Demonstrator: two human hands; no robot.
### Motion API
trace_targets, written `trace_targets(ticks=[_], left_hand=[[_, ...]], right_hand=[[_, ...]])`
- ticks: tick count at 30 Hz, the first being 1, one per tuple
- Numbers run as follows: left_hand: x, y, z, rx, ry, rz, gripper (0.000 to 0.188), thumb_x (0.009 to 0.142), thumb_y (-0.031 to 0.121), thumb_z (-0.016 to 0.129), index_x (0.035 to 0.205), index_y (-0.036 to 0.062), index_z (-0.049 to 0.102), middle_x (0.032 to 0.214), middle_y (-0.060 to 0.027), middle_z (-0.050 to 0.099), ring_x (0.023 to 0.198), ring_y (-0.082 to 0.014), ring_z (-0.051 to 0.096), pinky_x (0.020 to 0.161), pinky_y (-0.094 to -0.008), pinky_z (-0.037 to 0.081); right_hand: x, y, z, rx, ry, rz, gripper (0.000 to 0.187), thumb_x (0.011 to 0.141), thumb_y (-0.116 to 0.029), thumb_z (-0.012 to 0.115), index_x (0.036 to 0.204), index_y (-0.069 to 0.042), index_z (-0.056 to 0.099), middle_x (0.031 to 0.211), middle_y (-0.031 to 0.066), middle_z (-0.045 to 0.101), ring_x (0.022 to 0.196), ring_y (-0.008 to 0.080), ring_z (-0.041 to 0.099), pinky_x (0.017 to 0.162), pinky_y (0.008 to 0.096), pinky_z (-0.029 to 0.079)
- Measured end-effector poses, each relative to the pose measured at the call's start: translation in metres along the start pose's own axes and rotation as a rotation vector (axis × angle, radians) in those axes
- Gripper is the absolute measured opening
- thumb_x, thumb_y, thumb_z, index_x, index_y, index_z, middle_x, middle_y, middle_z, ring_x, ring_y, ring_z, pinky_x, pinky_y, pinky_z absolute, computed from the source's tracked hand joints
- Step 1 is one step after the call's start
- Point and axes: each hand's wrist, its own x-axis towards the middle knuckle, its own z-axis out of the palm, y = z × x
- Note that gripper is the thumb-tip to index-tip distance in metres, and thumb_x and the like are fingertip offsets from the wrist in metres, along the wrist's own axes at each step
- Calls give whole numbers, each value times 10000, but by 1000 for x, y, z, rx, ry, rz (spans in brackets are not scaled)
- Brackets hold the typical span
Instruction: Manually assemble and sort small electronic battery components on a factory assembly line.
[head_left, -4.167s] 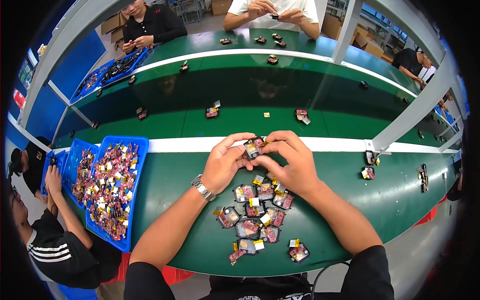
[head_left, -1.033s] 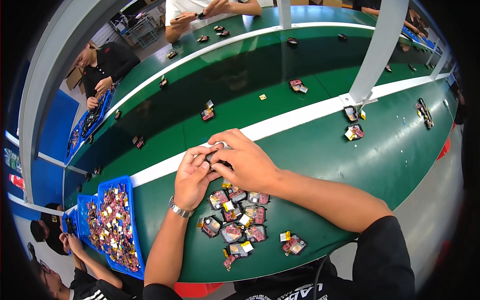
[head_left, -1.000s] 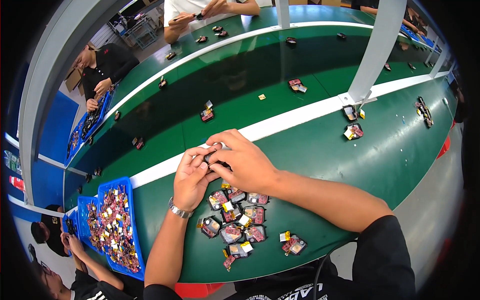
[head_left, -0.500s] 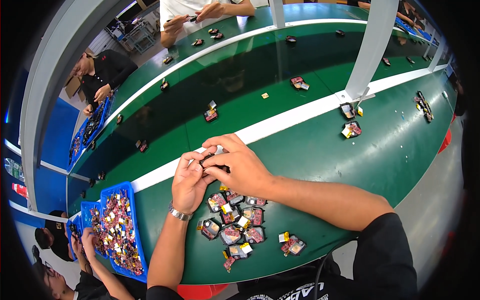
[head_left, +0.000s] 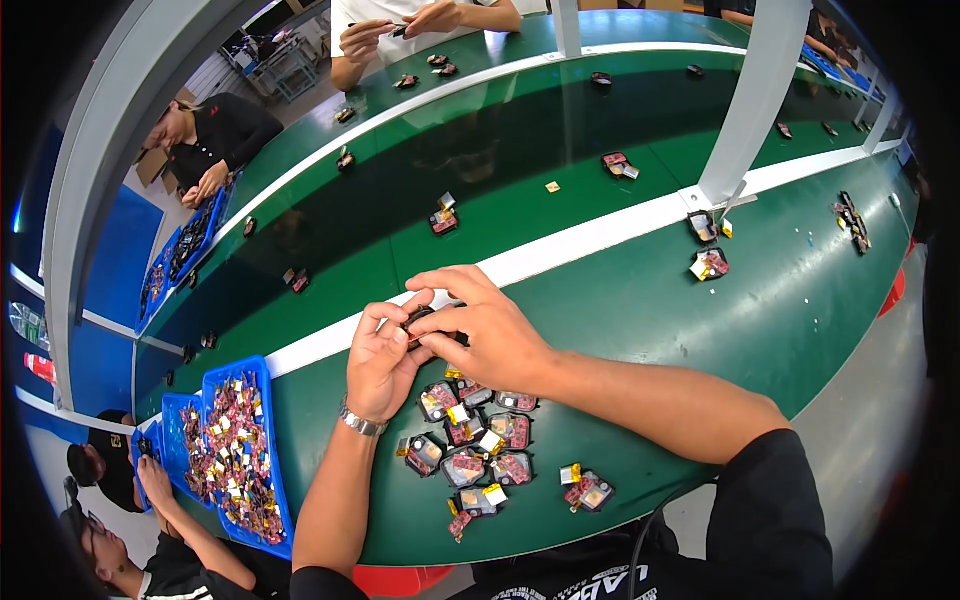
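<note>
In front of my chest, both hands meet over a small black plastic casing [head_left: 418,320]. My left hand [head_left: 378,362], with a metal watch band at the wrist, grips its left side between thumb and fingers. From the right my right hand [head_left: 490,335] closes over the casing, thumb and fingertips pressed on it. The fingers hide most of it. Just below my hands, a cluster of open casings with red circuit boards [head_left: 510,430], clear parts and yellow-and-silver pieces lies on the green table [head_left: 600,400]. One similar casing [head_left: 590,490] lies apart to the right.
Left of my arm stand blue trays [head_left: 280,480] heaped with small boards. A green conveyor belt [head_left: 520,220] carrying spaced casings runs beyond a white rail [head_left: 570,250]. A grey post [head_left: 750,110] rises at the right. Other people work to the left and across.
Casings on the belt have shifted rightward. My hands stay on the black casing with slight finger movement. The hands of the person at lower left have lowered toward a tray.
</note>
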Motion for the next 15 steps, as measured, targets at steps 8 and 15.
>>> trace_targets(ticks=[8, 15], left_hand=[[0, -2, 0, 26, -14, 28, 207, 962, 135, 557, 1120, 71, 440, 1421, -201, 426, 1245, -347, 507, 979, -457, 496], [-1, -3, -4, 32, -62, 46, 189, 955, 118, 567, 1098, 71, 452, 1414, -188, 441, 1291, -404, 451, 1003, -503, 474]], right_hand=[[0, 1, 1, 154, -5, 70, 144, 792, -77, 691, 929, -49, 725, 1320, 98, 529, 1251, 304, 431, 995, 402, 425], [-1, 4, -1, 125, -16, 23, 149, 790, -62, 671, 927, -64, 729, 1326, 103, 529, 1263, 306, 430, 1001, 403, 419]])
